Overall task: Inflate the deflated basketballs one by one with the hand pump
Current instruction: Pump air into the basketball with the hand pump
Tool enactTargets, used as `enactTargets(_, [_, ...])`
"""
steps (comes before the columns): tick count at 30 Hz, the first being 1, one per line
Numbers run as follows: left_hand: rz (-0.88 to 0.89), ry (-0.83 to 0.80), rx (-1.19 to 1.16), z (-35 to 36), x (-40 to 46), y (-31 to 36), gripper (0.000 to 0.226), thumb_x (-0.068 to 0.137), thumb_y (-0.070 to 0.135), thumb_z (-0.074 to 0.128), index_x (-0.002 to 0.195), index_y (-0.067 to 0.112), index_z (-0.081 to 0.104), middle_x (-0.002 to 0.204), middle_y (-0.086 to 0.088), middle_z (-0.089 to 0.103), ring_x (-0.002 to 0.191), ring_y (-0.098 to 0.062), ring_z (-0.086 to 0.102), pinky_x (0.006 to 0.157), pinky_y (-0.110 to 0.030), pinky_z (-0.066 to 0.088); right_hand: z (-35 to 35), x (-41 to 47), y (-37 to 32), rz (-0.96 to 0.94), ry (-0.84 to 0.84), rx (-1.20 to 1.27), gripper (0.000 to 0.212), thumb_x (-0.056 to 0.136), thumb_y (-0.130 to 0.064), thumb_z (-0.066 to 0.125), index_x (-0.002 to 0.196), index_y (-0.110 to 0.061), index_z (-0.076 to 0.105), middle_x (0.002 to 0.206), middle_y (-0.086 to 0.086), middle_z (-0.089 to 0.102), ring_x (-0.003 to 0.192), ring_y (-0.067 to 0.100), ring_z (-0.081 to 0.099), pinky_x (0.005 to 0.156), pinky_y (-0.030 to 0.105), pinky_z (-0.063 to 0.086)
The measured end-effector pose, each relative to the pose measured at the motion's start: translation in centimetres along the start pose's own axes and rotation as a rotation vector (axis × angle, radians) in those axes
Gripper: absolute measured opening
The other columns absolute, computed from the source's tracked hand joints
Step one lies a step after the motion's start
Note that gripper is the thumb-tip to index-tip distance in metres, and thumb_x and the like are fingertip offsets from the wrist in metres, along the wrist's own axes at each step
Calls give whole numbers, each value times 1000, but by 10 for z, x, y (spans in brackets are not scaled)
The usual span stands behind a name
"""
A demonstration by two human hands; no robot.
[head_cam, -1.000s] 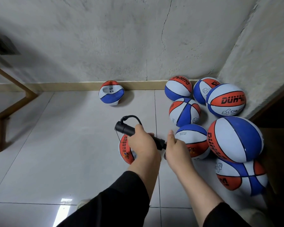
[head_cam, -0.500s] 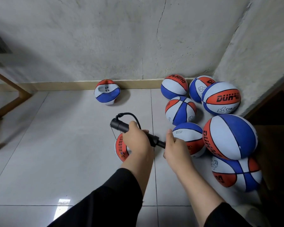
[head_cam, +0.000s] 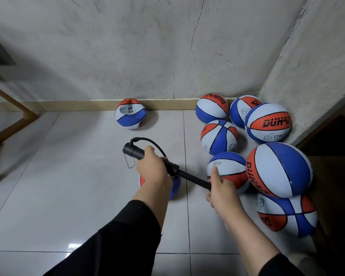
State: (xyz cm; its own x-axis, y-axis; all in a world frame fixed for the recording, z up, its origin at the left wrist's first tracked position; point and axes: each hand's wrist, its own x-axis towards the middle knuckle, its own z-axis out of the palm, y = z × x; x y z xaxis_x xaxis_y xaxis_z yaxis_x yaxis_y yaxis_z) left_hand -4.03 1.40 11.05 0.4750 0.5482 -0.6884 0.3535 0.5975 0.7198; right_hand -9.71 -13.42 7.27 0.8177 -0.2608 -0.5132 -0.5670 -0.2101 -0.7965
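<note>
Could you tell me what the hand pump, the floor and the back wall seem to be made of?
Hand pump: probably matte black plastic, with a flexible black hose.
Floor: glossy pale tiles; grout lines and a light reflection show.
Back wall: rough grey plaster or concrete, cracked.

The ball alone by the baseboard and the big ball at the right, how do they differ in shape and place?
The ball by the baseboard looks dented and sagging; the big ball at the right is round and full. The first lies alone on the floor; the second rests on other balls in the corner pile. Both share red, white and blue panels.
</note>
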Motion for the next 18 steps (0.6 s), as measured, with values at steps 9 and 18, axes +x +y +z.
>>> enactTargets(9, [-28, -51, 66, 4, -35, -28, 40, 95, 31, 54, 112, -3, 66, 66, -6, 64, 62, -23, 57, 58, -31, 50, 21, 0, -15, -148, 12, -141, 69, 107, -55, 26, 67, -8, 57, 69, 16, 64, 65, 32, 57, 63, 34, 44])
enactTargets(18, [9, -47, 40, 7, -9, 2, 16, 96, 29, 54, 91, 14, 53, 78, -12, 68, 58, -25, 57, 55, -28, 49, -8, 2, -6, -49, 36, 3, 61, 106, -55, 34, 76, -10, 61, 48, 3, 51, 49, 20, 46, 55, 30, 36])
